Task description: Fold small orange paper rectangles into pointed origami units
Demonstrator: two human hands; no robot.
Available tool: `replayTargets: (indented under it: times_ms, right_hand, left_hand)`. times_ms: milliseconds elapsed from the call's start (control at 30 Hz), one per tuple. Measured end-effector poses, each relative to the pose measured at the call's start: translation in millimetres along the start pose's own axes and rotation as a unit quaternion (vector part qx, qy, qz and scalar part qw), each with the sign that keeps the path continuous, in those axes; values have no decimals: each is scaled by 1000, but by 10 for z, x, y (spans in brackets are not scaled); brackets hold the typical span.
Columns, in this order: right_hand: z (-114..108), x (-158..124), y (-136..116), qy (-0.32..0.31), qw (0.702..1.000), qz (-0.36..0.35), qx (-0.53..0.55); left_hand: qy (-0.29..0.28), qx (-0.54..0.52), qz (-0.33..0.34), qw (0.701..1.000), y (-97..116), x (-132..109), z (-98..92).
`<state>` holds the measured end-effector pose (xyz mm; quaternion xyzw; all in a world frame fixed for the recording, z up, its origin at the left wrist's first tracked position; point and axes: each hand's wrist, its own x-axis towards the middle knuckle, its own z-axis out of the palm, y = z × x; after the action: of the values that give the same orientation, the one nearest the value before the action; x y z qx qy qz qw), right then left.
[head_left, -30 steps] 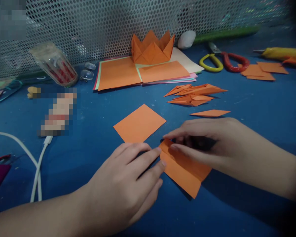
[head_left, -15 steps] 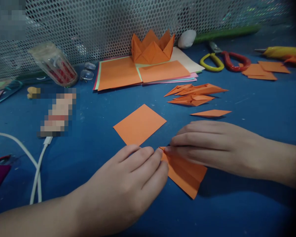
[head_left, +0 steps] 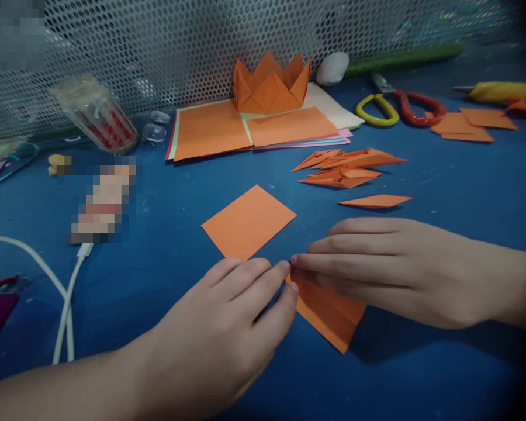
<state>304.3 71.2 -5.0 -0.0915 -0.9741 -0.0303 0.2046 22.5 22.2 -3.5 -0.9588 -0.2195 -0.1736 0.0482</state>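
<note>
A creased orange paper sheet (head_left: 328, 316) lies on the blue tabletop under both of my hands. My left hand (head_left: 236, 321) is closed on its left corner, thumb and forefinger pinching there. The fingers of my right hand (head_left: 372, 269) are held together and press along the paper's upper edge, fingertips close to those of the left; they cover much of the sheet. Just beyond the left fingers is a flat orange paper square (head_left: 249, 222). Past my right hand lies a slim folded orange piece (head_left: 376, 202), with several more folded pieces (head_left: 346, 166) heaped behind it.
An orange paper crown (head_left: 272, 88) stands on stacked coloured sheets (head_left: 210, 131) against a perforated metal screen (head_left: 179, 47). Scissors (head_left: 421, 111) and small orange squares (head_left: 460, 126) are at back right. A jar (head_left: 100, 117) and a white cable (head_left: 65, 310) are on the left.
My right hand has slid slightly down over the paper, covering more of it, its forefinger now at the upper left corner. The left hand has barely shifted.
</note>
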Motion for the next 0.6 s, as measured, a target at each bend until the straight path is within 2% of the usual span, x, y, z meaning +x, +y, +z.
replayTargets:
  times_ms: [233,600]
  right_hand:
    - [-4,-49,53,-22,999,30,29]
    - [-11,-65,93,-40,997,14,59]
  left_hand:
    - [4,1,-2,1000,9,-38,16]
    - [-12,5,0,1000,-8,-13,-41]
